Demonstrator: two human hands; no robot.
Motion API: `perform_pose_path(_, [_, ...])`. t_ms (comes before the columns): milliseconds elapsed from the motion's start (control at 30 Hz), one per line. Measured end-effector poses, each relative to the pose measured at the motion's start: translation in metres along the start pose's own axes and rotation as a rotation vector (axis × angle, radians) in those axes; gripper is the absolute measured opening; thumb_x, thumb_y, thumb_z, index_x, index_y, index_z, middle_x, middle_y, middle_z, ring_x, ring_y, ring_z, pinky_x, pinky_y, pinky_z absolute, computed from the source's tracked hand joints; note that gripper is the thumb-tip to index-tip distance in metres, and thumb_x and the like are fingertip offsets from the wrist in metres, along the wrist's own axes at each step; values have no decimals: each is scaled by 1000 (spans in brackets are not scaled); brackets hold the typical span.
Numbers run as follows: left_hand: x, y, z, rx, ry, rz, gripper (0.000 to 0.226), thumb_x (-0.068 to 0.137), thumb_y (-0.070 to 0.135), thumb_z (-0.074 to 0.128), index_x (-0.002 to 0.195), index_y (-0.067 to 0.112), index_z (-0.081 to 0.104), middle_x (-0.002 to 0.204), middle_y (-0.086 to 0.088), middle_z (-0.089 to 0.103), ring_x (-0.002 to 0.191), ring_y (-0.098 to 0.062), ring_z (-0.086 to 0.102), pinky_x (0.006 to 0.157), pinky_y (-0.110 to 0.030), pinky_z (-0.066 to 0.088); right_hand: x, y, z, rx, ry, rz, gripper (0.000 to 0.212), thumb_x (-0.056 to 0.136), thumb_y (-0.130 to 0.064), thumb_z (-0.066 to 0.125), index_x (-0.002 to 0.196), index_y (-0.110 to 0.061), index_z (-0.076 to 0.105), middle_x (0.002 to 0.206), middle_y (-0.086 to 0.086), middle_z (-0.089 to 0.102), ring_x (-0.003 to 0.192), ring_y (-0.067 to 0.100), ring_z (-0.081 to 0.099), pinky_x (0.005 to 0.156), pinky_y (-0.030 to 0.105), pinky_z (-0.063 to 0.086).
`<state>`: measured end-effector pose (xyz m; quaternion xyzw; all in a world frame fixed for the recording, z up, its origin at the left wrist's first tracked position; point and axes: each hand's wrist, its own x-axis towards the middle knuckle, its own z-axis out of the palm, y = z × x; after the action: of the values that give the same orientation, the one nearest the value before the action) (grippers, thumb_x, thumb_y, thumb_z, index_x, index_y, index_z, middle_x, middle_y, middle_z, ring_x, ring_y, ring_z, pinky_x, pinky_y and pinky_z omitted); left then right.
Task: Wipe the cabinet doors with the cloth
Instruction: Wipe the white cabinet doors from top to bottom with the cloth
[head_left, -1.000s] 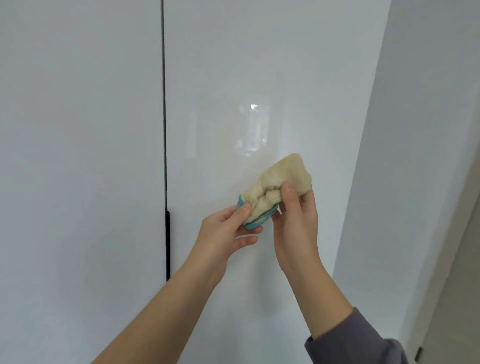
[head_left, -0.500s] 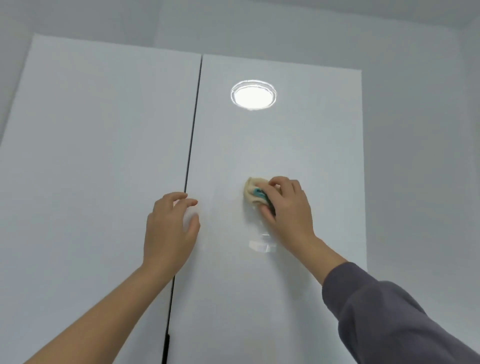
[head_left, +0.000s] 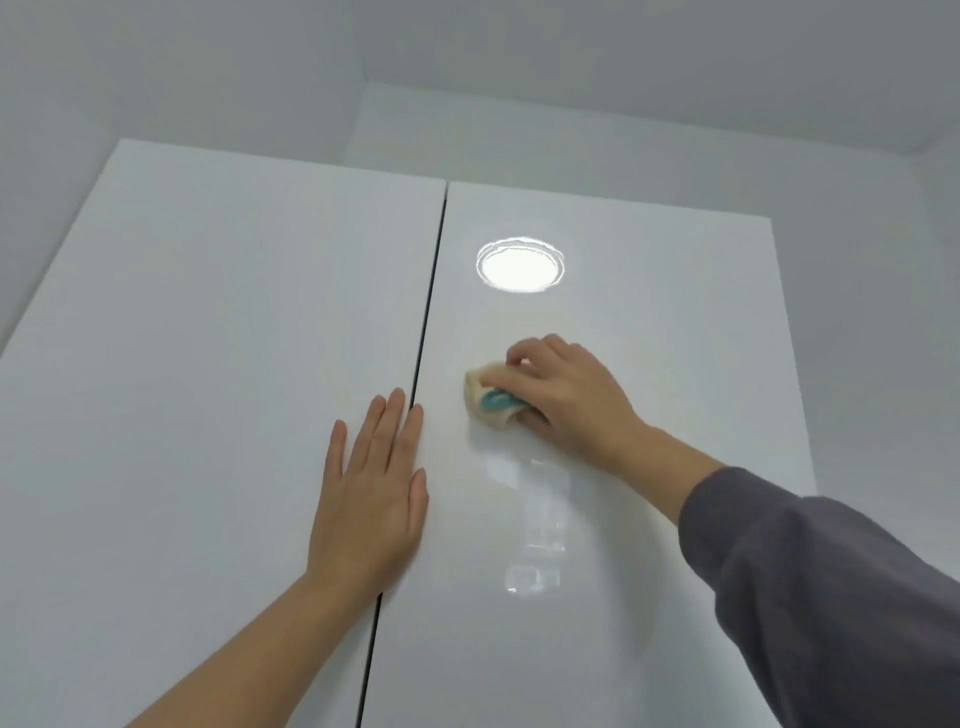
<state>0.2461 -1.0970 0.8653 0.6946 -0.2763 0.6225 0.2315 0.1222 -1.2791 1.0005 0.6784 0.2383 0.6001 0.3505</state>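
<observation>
Two tall glossy white cabinet doors fill the view, the left door (head_left: 208, 415) and the right door (head_left: 649, 364), split by a thin dark gap. My right hand (head_left: 571, 395) grips a bunched cream cloth with a teal edge (head_left: 491, 402) and presses it against the right door, near the gap. My left hand (head_left: 374, 499) lies flat with straight fingers across the gap, mostly on the left door's edge.
A round ceiling lamp is reflected as a bright spot (head_left: 519, 267) high on the right door. Grey wall (head_left: 883, 312) runs to the right of the cabinet and the ceiling (head_left: 467, 52) is above it.
The view has tilted up the doors. My right hand took the cloth alone and pressed it to the right door. My left hand let go of the cloth and flattened against the doors.
</observation>
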Motion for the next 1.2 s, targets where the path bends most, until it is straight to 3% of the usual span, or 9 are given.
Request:
perform_pose_path(167, [1,-4,5,-7,29,17,61,97,29,23,155,15,20,164,0,13,151,-17,11,119,-49,12,86,60,6,-8,158,573,32,89,-17,55,118,-22,65,115,6,51,103,29,47,84,44,45])
perform_pose_path(267, [1,-4,5,-4,40,22,61,96,29,23,156,15,20,164,-1,13,151,-17,12,118,-50,14,112,70,11,-4,202,756,25,91,-21,51,113,-22,64,117,2,47,107,24,43,84,43,47])
perform_pose_path(500, [2,-2,4,18,45,27,60,96,28,24,154,12,26,162,-4,19,150,-20,17,119,-49,13,78,21,14,189,115,470,36,88,-31,63,124,-34,64,119,-6,51,107,16,44,76,28,38])
perform_pose_path(700, [2,-2,1,17,29,16,60,97,29,23,155,13,23,163,-3,16,151,-19,13,120,-48,10,11,17,-6,75,-42,64,43,77,-13,71,118,-26,68,110,4,58,94,23,50,62,28,40])
perform_pose_path(767, [2,-2,1,8,30,14,60,97,29,22,155,13,22,163,-3,15,151,-18,11,120,-48,10,-11,50,-26,5,-50,152,45,80,-13,70,122,-27,65,115,5,56,99,25,50,67,34,48])
perform_pose_path(867, [1,-1,2,-2,32,7,60,97,29,21,155,13,22,163,-3,15,151,-18,11,121,-48,9,-57,87,-53,-19,64,644,43,87,-21,66,128,-28,59,124,4,48,113,25,47,84,47,50])
perform_pose_path(967, [2,0,1,2,33,-1,60,97,28,21,155,13,21,163,-3,14,151,-19,10,121,-49,9,-82,64,-51,-5,201,933,38,90,-24,60,128,-28,58,126,3,45,117,22,45,83,36,44])
perform_pose_path(1100, [1,1,1,-9,30,-8,60,97,27,21,155,12,20,163,-4,14,151,-19,9,121,-49,8,-84,-34,-25,79,222,887,41,81,-19,67,119,-34,63,117,-8,45,104,14,44,73,31,41])
perform_pose_path(1200, [3,0,1,-16,34,3,61,96,28,21,155,12,20,163,-6,14,151,-21,9,121,-50,8,-103,-124,-5,177,108,666,50,65,-15,72,112,-30,67,113,-7,49,95,20,50,71,30,45])
